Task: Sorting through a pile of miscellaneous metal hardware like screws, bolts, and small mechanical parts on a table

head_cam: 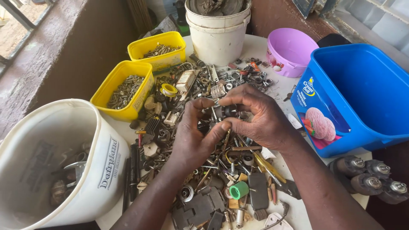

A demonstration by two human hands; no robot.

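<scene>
Both my hands meet over a heap of mixed metal scrap (204,170) on a round white table (294,213). My left hand (194,138) and my right hand (260,117) pinch a small dark metal part (221,113) between thumbs and fingertips, just above the pile. The heap holds screws, nuts, washers, black plastic pieces, a green cap (238,190) and a small yellow tape roll (169,89). How much of the part lies inside my fingers is hidden.
Two yellow tubs (123,89) (158,49) of screws stand at the left back. A white bucket (55,166) sits front left, another white bucket (218,34) at the back, a purple bowl (289,51) and a blue tub (362,93) on the right. Grey cylinders (370,179) lie front right.
</scene>
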